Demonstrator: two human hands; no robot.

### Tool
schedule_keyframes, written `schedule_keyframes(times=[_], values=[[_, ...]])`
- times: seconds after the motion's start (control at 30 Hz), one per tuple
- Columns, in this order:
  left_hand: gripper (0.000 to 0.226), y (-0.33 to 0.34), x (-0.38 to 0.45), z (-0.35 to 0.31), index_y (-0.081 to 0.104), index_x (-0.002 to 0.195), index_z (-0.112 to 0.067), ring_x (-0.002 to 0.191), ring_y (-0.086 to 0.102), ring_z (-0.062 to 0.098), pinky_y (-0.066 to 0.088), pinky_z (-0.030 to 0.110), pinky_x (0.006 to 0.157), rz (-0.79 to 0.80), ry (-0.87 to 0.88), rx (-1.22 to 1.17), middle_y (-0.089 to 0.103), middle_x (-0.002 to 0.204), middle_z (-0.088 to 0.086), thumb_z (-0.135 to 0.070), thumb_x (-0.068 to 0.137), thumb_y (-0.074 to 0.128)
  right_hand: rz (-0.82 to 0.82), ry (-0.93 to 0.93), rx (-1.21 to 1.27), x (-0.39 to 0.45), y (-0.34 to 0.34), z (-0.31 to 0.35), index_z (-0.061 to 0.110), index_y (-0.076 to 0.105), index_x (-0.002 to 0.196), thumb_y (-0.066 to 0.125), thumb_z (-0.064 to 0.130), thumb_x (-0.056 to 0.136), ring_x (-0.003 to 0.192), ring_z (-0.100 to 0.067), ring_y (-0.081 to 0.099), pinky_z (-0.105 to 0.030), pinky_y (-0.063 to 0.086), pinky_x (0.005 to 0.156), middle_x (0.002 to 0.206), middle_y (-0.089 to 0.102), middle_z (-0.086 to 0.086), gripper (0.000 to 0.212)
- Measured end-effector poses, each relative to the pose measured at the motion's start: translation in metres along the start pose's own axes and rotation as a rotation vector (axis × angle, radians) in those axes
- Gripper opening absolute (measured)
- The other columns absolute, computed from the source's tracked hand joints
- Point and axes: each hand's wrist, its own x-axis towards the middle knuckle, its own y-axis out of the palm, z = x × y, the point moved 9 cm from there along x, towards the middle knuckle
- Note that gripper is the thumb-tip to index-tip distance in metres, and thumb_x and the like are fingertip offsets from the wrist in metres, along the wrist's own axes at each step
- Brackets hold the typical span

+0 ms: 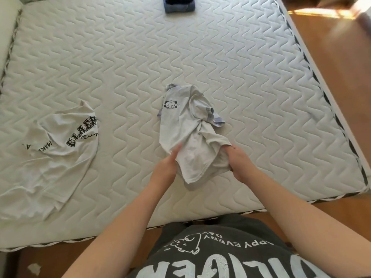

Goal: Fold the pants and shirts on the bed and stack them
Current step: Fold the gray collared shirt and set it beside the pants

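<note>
A small white shirt (186, 125) with a cartoon print and plaid sleeve cuffs lies crumpled in the middle of the mattress (251, 77). My right hand (239, 161) grips its lower right edge, fingers curled into the cloth. The shirt's lower left edge is held by my left hand (167, 166), whose fingers are partly under the fabric. A second white shirt (56, 157) with black lettering lies spread and wrinkled at the left. A folded stack of dark and denim clothes (179, 5) sits at the far edge.
The mattress's near edge (120, 235) runs just in front of my body. Wooden floor (331, 57) shows to the right and below. A white headboard or wall (6, 27) borders the left side.
</note>
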Motion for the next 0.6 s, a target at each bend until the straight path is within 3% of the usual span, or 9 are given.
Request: schedule_keyframes(times=[0.1,0.17,0.27,0.33,0.47,0.6], values=[[0.049,0.007,0.002,-0.018,0.054,0.139,-0.026,0.109,0.059,0.027,0.042,0.029,0.087,0.096,0.072,-0.04,0.059,0.119,0.007,-0.005,0.097,0.042,0.053,-0.004,0.129,-0.009,0.014,0.016,0.029,0.064,0.122,0.054,0.041,0.097,0.102,-0.022,0.067,-0.041,0.051,0.089,0.113,0.071,0.0,0.03],[0.053,0.014,-0.002,-0.026,0.047,0.144,-0.019,0.122,0.052,0.023,0.039,0.023,0.095,0.173,0.104,-0.058,0.049,0.134,0.004,-0.008,0.093,0.051,0.106,-0.017,0.228,-0.015,0.023,0.029,0.025,0.063,0.126,0.056,0.036,0.097,0.104,-0.022,0.067,-0.041,0.051,0.092,0.115,0.072,-0.001,0.031],[0.099,0.028,-0.014,-0.036,0.019,0.155,-0.02,0.132,0.038,0.01,0.036,0.023,0.103,0.298,0.116,-0.07,0.029,0.145,-0.006,-0.037,0.077,0.077,0.183,-0.048,0.325,-0.026,0.032,0.046,0.02,0.059,0.131,0.054,0.032,0.099,0.108,-0.021,0.067,-0.038,0.054,0.086,0.121,0.07,-0.003,0.035],[0.114,0.025,-0.014,-0.041,0.02,0.153,-0.018,0.129,0.039,0.012,0.038,0.03,0.106,0.207,0.073,-0.1,0.028,0.144,-0.005,-0.05,0.065,0.085,0.233,-0.062,0.352,-0.031,0.038,0.055,0.015,0.057,0.132,0.053,0.029,0.1,0.106,-0.022,0.067,-0.038,0.055,0.084,0.122,0.068,-0.008,0.035],[0.08,0.008,-0.006,-0.056,0.047,0.132,-0.013,0.114,0.05,0.022,0.047,0.039,0.097,-0.026,0.002,-0.137,0.044,0.127,0.002,-0.045,0.069,0.084,0.33,-0.073,0.326,-0.044,0.048,0.067,0.004,0.049,0.137,0.054,0.008,0.097,0.101,-0.029,0.062,-0.038,0.054,0.08,0.119,0.06,-0.019,0.04],[0.042,-0.005,0.006,-0.078,0.063,0.114,-0.006,0.107,0.058,0.032,0.049,0.042,0.087,-0.068,0.104,-0.083,0.054,0.118,0.01,-0.029,0.081,0.073,0.384,-0.089,0.409,-0.055,0.054,0.084,-0.002,0.049,0.133,0.051,-0.003,0.096,0.087,-0.025,0.067,-0.033,0.06,0.069,0.109,0.063,-0.018,0.038]])
